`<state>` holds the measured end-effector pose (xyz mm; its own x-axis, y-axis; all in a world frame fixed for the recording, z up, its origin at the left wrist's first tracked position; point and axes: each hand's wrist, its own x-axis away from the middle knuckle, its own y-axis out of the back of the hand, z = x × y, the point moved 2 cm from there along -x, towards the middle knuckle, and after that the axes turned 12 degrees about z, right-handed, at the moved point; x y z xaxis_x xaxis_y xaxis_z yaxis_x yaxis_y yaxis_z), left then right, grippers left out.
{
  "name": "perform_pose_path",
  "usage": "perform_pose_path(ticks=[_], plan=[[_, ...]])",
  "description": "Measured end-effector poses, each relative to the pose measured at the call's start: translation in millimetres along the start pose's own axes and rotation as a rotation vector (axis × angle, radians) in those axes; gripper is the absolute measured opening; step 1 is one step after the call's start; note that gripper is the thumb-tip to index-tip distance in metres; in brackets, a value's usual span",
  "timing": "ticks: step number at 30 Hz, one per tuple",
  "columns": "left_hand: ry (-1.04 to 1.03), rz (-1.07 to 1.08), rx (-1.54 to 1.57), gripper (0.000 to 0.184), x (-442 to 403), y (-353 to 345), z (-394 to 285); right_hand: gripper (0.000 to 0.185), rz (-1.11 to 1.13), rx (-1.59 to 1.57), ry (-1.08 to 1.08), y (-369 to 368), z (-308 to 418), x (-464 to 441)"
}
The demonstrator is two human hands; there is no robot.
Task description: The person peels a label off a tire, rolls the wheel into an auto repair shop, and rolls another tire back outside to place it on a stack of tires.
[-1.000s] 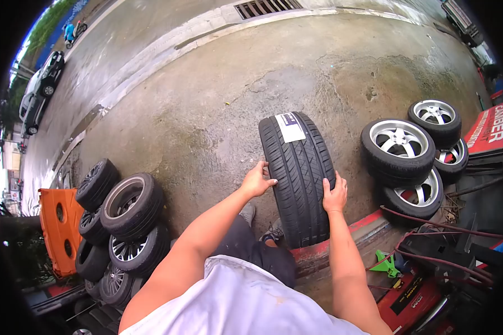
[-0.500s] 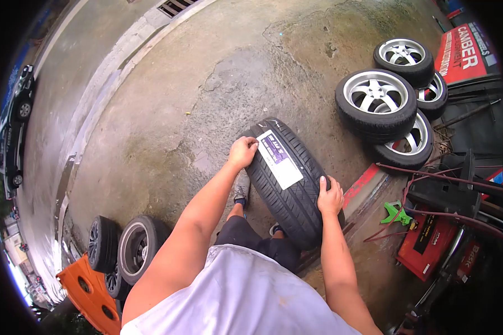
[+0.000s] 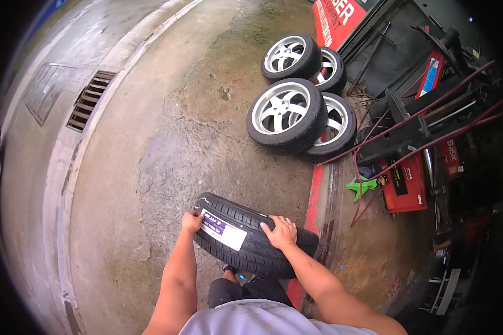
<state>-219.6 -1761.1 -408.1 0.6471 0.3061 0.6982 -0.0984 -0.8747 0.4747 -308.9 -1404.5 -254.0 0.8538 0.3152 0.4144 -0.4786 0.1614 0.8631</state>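
A black tire [image 3: 251, 240] without a rim stands upright on its tread in front of me, its upper tread facing the camera. A white and purple label [image 3: 222, 229] is stuck along the tread near its left end. My left hand [image 3: 192, 221] pinches at the tire's left end, by the label's edge, fingertips closed together. My right hand [image 3: 280, 231] lies on the tread right of the label, with its fingers spread over the rubber. The tire's underside is hidden.
Several tires with silver rims [image 3: 285, 114] lie stacked ahead. A red sign [image 3: 335, 19] stands behind them. At the right are a green stand [image 3: 361, 187], a red machine [image 3: 405, 184] and red hoses [image 3: 430, 142]. A drain grate [image 3: 90, 100] crosses the left pavement.
The view has swung right. The tire has turned and tilted more sideways between my hands. My left hand has moved from its side to the label's edge; my right hand now lies across the tread.
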Motion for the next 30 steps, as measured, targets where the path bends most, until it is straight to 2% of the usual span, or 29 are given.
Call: perform_pose_path(ticks=[3, 5, 6, 7, 13, 15, 21, 23, 25, 27, 30], plan=[[0.039, 0.075, 0.21, 0.019, -11, 1, 12, 0.055, -0.024, 0.005, -0.022, 5, 6, 0], [0.009, 0.169, 0.377, 0.018, -46, -16, 46, 0.055, -0.024, 0.012, 0.016, 3, 5, 0], [0.0, 0.134, 0.333, 0.018, -46, -17, 44, 0.063, 0.011, -0.008, 0.008, 5, 3, -2], [-0.001, 0.097, 0.292, 0.018, -41, -15, 35, 0.063, -0.002, -0.004, 0.015, 7, 1, -6], [-0.153, -0.002, 0.148, 0.015, -6, -14, -11, 0.055, 0.001, -0.003, -0.021, 21, -9, -8], [-0.359, -0.193, -0.079, 0.015, 3, -18, -19, 0.055, -0.007, -0.008, -0.017, 20, -19, -9], [-0.266, -0.189, -0.037, 0.018, 25, -31, -46, 0.058, -0.004, -0.062, -0.017, 23, -44, -1], [-0.143, -0.139, 0.026, 0.022, 42, -16, -72, 0.059, 0.008, -0.068, -0.027, 27, -44, 1], [-0.186, -0.104, -0.002, 0.023, 30, -13, -57, 0.061, 0.017, -0.071, -0.035, 27, -47, 3], [-0.172, 0.034, 0.093, 0.019, 33, -13, -56, 0.062, 0.028, -0.071, -0.043, 27, -55, 2], [-0.177, -0.045, -0.005, 0.016, 35, -22, -58, 0.058, -0.031, -0.07, -0.03, 24, -56, 5]])
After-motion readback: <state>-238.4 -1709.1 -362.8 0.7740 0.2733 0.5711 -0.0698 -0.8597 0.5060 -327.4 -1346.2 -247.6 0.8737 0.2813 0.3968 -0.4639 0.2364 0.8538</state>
